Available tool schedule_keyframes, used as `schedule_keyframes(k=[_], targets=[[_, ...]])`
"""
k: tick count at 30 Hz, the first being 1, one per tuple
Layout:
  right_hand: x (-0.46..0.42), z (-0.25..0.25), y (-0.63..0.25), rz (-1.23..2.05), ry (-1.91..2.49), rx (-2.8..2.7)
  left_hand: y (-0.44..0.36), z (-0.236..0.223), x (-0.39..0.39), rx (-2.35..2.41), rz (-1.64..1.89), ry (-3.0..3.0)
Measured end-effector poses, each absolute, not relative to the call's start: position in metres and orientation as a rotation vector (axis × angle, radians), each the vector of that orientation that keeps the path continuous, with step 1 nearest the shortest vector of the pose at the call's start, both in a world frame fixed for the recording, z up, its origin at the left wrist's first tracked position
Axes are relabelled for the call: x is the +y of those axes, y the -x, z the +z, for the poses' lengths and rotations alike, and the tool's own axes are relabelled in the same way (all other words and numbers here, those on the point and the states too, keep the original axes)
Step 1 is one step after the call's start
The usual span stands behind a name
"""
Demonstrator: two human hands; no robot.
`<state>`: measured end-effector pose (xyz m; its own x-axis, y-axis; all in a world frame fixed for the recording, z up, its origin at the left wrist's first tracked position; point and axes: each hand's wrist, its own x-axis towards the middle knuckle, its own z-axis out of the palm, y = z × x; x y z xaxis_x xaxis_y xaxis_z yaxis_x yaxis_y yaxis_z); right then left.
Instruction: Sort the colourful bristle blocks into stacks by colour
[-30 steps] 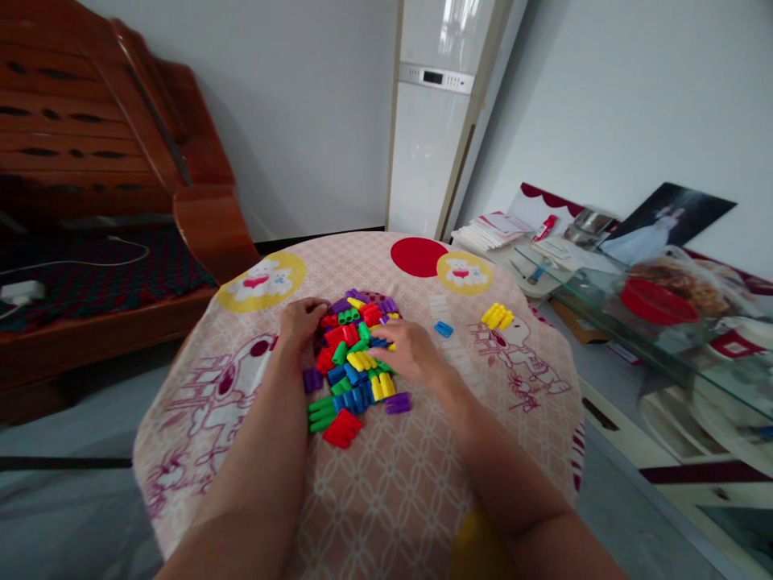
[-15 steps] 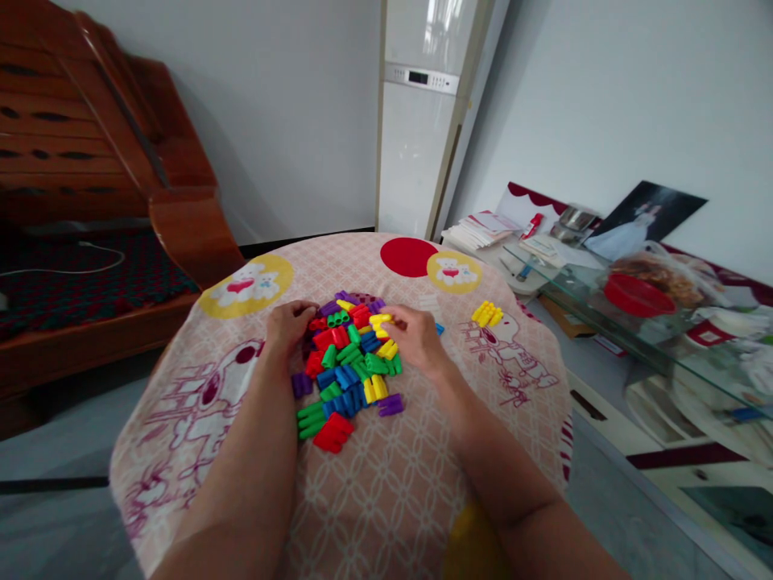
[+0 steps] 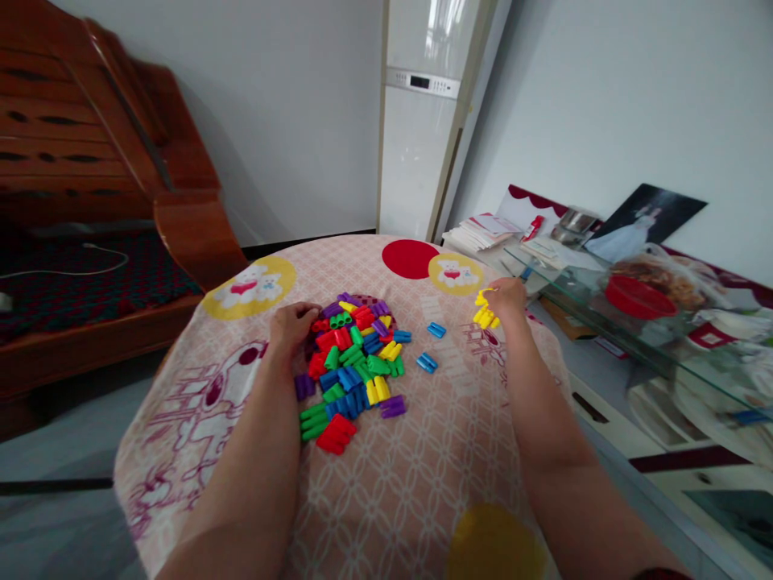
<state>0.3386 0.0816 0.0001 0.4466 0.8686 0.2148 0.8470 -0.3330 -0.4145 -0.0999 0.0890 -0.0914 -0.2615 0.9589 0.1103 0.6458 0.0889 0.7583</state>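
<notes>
A pile of plastic building blocks (image 3: 353,362) in red, green, blue, yellow and purple lies on the patterned tablecloth (image 3: 386,491). At its upper left edge rests my left hand (image 3: 291,325), fingers loosely bent against the outermost pieces, with no block seen in its hold. Over on the right, my right hand (image 3: 507,298) pinches a yellow block just above a small group of yellow blocks (image 3: 485,317); the fingers partly cover it. Two blue blocks (image 3: 427,362) lie apart between the pile and that yellow group.
A glass-topped stand (image 3: 564,294) on the right carries papers (image 3: 483,229), a metal container (image 3: 576,224), a red bowl (image 3: 640,296) and plastic bags. A wooden bench (image 3: 187,217) stands left, and a tall white cabinet unit (image 3: 416,153) behind the table.
My right hand has moved right, from the pile to the yellow group, carrying a yellow block. Two blue blocks now show fully where the arm was. My left hand stays by the pile.
</notes>
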Motion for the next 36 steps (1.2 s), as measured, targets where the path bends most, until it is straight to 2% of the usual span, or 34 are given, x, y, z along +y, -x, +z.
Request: schedule_keyframes(k=[8, 20, 24, 29, 36], targets=[[0.11, 0.009, -0.33, -0.01, 2.482, -1.575, 0.101, -0.088, 0.088, 1.94, 0.992, -1.646], [0.103, 0.009, -0.313, -0.036, 2.548, -1.682, 0.098, -0.085, 0.086, 1.945, 0.974, -1.608], [0.083, 0.015, -0.273, -0.028, 2.323, -1.923, 0.099, -0.086, 0.088, 1.968, 0.961, -1.623], [0.038, -0.005, -0.204, 0.216, 1.78, -2.343, 0.1, -0.088, 0.088, 1.96, 0.967, -1.639], [0.011, -0.035, -0.17, 0.528, 1.555, -2.259, 0.099, -0.088, 0.086, 1.954, 0.977, -1.641]])
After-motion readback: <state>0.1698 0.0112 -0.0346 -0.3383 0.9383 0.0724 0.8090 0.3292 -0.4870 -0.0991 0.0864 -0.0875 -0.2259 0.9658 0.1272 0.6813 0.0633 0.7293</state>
